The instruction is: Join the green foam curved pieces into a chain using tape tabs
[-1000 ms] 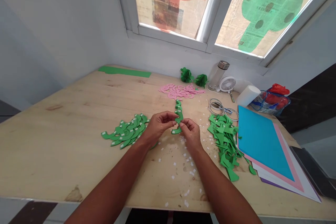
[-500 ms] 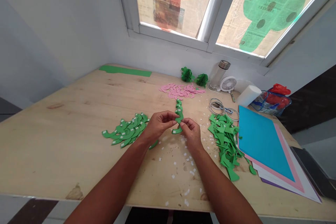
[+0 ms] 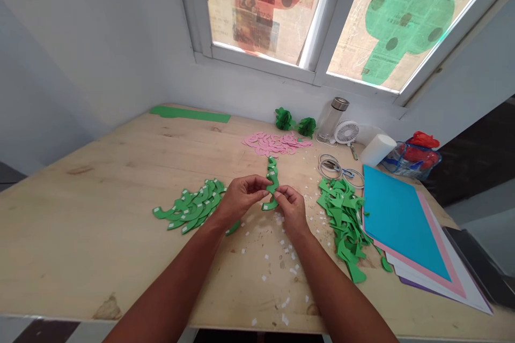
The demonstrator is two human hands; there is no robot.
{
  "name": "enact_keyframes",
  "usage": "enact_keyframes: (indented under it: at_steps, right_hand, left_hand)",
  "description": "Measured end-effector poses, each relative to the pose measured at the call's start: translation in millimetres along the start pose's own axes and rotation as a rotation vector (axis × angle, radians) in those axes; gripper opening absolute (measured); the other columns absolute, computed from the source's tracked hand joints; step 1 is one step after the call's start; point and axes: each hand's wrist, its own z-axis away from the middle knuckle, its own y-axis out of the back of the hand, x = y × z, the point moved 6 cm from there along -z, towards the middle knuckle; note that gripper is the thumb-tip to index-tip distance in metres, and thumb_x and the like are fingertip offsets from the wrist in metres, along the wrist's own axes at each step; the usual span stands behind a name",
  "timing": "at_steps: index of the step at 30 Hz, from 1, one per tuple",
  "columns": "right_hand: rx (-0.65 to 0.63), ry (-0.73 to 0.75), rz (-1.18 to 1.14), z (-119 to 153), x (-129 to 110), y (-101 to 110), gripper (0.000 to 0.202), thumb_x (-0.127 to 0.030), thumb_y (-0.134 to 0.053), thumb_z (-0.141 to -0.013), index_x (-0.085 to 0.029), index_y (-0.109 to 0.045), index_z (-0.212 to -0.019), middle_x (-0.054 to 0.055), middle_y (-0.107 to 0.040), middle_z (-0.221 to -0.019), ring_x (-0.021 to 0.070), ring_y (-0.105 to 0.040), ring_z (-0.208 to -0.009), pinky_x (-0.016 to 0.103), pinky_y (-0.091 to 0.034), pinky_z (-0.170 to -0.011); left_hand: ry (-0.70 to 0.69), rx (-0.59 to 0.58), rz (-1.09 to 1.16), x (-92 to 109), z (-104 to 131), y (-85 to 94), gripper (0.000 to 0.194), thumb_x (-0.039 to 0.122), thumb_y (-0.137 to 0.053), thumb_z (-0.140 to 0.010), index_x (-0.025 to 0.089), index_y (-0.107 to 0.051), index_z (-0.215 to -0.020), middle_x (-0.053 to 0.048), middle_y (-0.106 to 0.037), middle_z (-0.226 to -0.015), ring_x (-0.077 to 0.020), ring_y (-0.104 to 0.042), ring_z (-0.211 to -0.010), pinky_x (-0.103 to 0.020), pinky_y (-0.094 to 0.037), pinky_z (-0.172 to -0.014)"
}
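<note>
Between my two hands is a green curved paper strip (image 3: 272, 172) with small white squares on it, in a wavy line of similar green pieces. My left hand (image 3: 244, 196) holds its left side, thumb and fingertips closing on the edge. From the right, my right hand (image 3: 293, 208) pinches the lower part with thumb and forefinger. Left of my left hand lies a heap of green curved pieces (image 3: 197, 204), many bearing white squares. One more green piece (image 3: 233, 228) shows partly behind my left wrist. White paper bits (image 3: 264, 278) are scattered below my hands.
Green offcuts (image 3: 344, 220) lie right, beside blue sheets (image 3: 402, 220) stacked on other colours. Scissors (image 3: 330, 166), pink cutouts (image 3: 277, 143), green paper ornaments (image 3: 284, 119), a bottle (image 3: 333, 118), a small fan (image 3: 346, 132) and a white roll (image 3: 378, 150) stand or lie farther back.
The whole view has shifted slightly, so the table and objects sit a little lower in the picture. Both hands keep nearly the same grip on the green strip.
</note>
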Motion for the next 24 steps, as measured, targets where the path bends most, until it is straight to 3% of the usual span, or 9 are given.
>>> enact_keyframes:
  at_steps: [24]
  right_hand:
    - [0.014, -0.015, -0.008, 1.2, -3.8, -1.9, 0.017, -0.032, -0.067, -0.066, -0.016, -0.061, -0.066, -0.003, -0.058, -0.056, 0.0092, -0.047, -0.051, 0.021, -0.036, -0.051]
  left_hand:
    - [-0.026, -0.051, -0.038, -1.1, -2.7, 0.1, 0.019, 0.023, -0.072, -0.063, 0.015, -0.069, -0.08, -0.004, -0.067, -0.074, -0.0169, -0.061, -0.071, -0.029, -0.047, -0.07]
